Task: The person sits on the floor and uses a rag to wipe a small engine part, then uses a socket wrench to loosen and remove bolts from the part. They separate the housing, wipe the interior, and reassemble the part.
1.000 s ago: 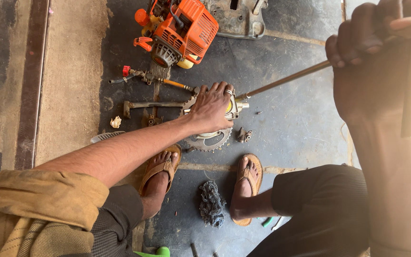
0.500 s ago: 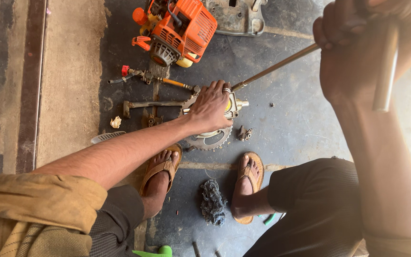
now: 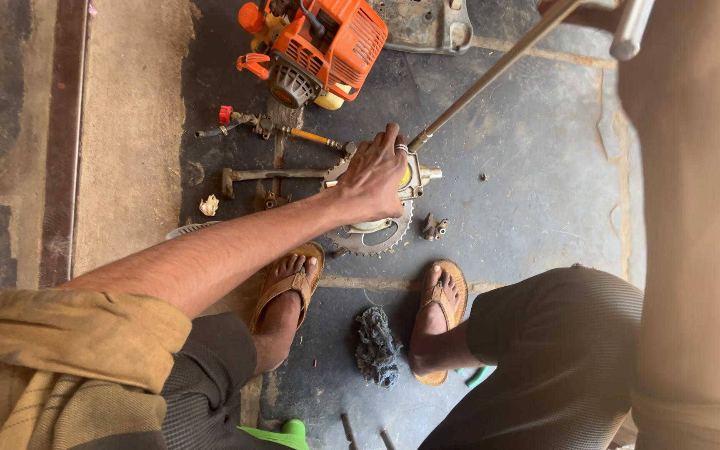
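Left hand (image 3: 374,177) pressed flat on grey metal gearhead with toothed blade (image 3: 377,237) on the dark concrete floor (image 3: 535,208) | right hand's grip out of view, cannot tell | long steel shaft (image 3: 493,77) seated | orange engine unit (image 3: 318,46) detached.
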